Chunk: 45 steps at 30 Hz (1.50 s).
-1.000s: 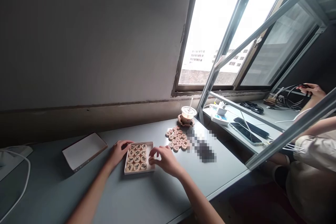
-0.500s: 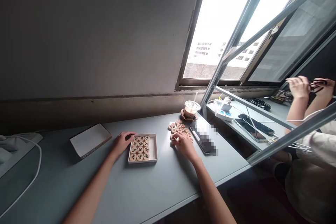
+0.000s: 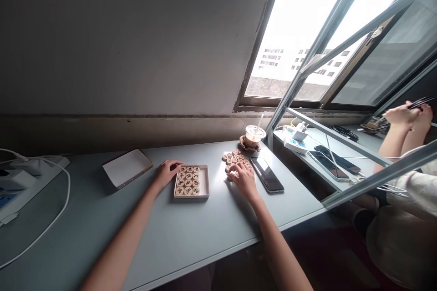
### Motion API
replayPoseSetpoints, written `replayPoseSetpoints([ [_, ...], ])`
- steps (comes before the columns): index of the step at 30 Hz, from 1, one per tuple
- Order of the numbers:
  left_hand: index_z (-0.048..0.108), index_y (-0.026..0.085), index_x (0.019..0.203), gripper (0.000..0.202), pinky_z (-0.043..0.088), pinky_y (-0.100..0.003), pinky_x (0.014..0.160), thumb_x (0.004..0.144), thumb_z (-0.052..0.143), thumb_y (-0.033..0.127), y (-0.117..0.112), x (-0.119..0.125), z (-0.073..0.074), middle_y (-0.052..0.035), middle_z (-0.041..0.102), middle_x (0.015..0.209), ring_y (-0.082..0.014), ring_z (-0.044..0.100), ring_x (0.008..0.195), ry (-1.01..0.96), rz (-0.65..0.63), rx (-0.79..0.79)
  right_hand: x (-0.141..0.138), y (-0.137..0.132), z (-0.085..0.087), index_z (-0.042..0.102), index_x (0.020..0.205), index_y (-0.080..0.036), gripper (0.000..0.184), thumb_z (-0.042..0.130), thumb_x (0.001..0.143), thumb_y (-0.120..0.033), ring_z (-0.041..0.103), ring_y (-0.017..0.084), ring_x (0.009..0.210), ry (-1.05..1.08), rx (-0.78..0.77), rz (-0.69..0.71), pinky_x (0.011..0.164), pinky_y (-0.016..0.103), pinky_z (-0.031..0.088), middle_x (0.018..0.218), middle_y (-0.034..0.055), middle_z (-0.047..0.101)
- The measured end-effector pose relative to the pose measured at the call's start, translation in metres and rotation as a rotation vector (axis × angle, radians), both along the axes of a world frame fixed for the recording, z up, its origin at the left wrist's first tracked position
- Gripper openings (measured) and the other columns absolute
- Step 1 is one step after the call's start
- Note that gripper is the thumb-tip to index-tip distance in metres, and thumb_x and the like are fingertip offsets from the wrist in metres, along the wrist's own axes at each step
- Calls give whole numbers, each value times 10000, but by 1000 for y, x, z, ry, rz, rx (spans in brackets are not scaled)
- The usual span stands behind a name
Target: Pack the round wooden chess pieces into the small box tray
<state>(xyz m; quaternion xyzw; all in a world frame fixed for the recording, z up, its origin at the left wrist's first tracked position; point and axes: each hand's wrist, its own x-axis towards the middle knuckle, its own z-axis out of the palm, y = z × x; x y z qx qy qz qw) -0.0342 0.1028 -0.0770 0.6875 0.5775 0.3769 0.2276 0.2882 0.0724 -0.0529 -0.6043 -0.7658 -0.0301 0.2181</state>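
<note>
Head view: the tray [image 3: 204, 181] is touched at its far-left corner by the left hand [image 3: 166, 173], fingers parted; near the desk's [image 3: 191, 232] far-right corner, loose discs [image 3: 235, 160] are partly covered by the right hand [image 3: 245, 182], grip indeterminable.

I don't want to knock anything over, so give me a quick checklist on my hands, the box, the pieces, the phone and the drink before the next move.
1. Left hand at the box: ok, it is at the left edge.
2. Boxed pieces face up and lying flat: ok, three columns with characters showing.
3. Right hand gripping a piece: cannot tell, the hand hides what is under it among the loose pieces.
4. Phone well away from the right hand: not ok, I'd say, it lies close beside it.
5. Drink cup upright: ok, standing behind the loose pieces.
</note>
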Motion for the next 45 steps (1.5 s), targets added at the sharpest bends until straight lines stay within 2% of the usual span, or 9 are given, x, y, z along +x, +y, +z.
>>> replayPoseSetpoints([
  [7, 716, 223, 917, 318, 442, -390, 901, 794, 470, 384, 0, 1, 3, -62, 704, 973, -255, 572, 991, 13, 2, -11, 2, -1, 4, 632, 848, -217, 140, 518, 899, -281, 530, 237, 958, -3, 16, -40, 810, 345, 327, 948, 52, 641],
  [14, 710, 213, 909, 314, 439, -385, 904, 788, 471, 376, 1, -1, 1, -66, 701, 964, -247, 575, 973, -2, -2, -22, -67, -8, 23, 593, 1165, -273, 273, 472, 925, -225, 505, 220, 1034, -100, -38, 404, 858, 352, 361, 1134, 64, 597],
  [18, 703, 213, 889, 320, 432, -381, 907, 789, 466, 402, 1, -3, -3, -65, 694, 958, -245, 571, 973, -10, -12, -11, -101, 7, 29, 587, 1190, -249, 326, 496, 898, -135, 489, 216, 1006, -270, -28, 478, 829, 347, 349, 1125, 79, 596],
  [22, 704, 213, 898, 328, 422, -389, 926, 789, 467, 412, 1, -3, -4, -67, 693, 976, -252, 564, 995, -12, -18, -9, -109, 24, 30, 651, 1053, -251, 213, 610, 856, -182, 472, 216, 1005, -274, -16, 487, 823, 346, 324, 1073, 64, 594],
  [29, 702, 214, 898, 328, 434, -389, 915, 781, 470, 414, 3, -3, -6, -65, 692, 973, -250, 571, 980, -6, -11, -5, -83, 35, 28, 638, 986, -241, 208, 626, 844, -394, 453, 219, 1038, -115, 24, 356, 867, 355, 296, 1093, 56, 570],
  [36, 699, 211, 879, 309, 449, -379, 890, 784, 471, 396, 0, -1, -2, -63, 698, 961, -245, 583, 962, -25, -17, 1, -26, 45, 19, 631, 969, -204, 180, 543, 861, -320, 424, 292, 1097, -94, -122, -57, 866, 426, 313, 1142, 116, 552],
  [38, 702, 211, 872, 305, 450, -381, 891, 781, 475, 392, 0, -1, -1, -64, 700, 953, -246, 583, 958, -17, -13, 5, -23, 41, 23, 606, 1049, -212, 223, 537, 861, -312, 413, 302, 1132, -16, -120, -87, 875, 440, 323, 1196, 117, 537],
  [41, 710, 213, 875, 301, 452, -382, 888, 780, 478, 381, 0, -1, 0, -64, 701, 936, -250, 580, 959, 5, 1, 0, -39, 26, 34, 567, 1127, -253, 249, 529, 881, -278, 452, 253, 1122, 83, -78, 105, 896, 401, 337, 1200, 66, 560],
  [45, 712, 209, 896, 289, 446, -377, 892, 792, 479, 346, -1, -1, 1, -67, 700, 949, -247, 575, 965, 34, -1, -12, -75, 3, 45, 605, 1092, -263, 217, 559, 885, -220, 528, 197, 1042, -35, -152, 475, 869, 333, 347, 1132, 44, 606],
])
